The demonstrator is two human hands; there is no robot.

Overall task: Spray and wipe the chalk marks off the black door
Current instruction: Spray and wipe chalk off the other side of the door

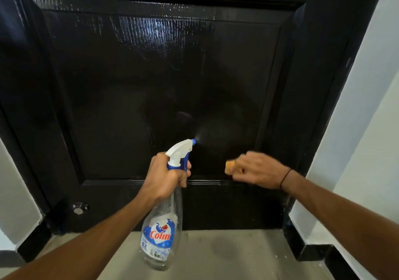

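Black door (133, 81) mid-spray: left hand (164, 176) squeezes the spray bottle (160, 236); right hand (257, 169) at three o'clock pinches an orange cloth (229, 167), wiping likely next

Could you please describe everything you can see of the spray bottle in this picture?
The spray bottle is clear plastic, looks nearly empty, and wears a blue, white and red "Colin" label low on its body. Its head is white with a blue collar, trigger and nozzle tip. The left hand grips its neck, a finger curled on the trigger. The body hangs down, tilted, in front of the black door, touching nothing else. A fine mist leaves the nozzle toward the door's lower panel.
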